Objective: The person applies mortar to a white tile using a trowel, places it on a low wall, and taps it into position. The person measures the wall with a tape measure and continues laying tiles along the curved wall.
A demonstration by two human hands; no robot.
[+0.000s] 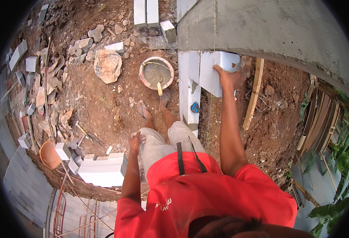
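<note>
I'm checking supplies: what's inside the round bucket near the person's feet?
The bucket holds grey mix, with a tool's pale handle over its near rim. The mix covers the bottom.

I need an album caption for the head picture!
Right hand on a white block, left hand by the shorts, bucket nearby.

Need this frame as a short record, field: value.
right grip: bare hand touching a white block
left grip: by the left knee, no held object visible
bucket: grey wet mix inside, pale handle at the near rim
blockwork: small blue object on it
ground: yellow-handled hammer to the left, wooden plank to the right
</note>
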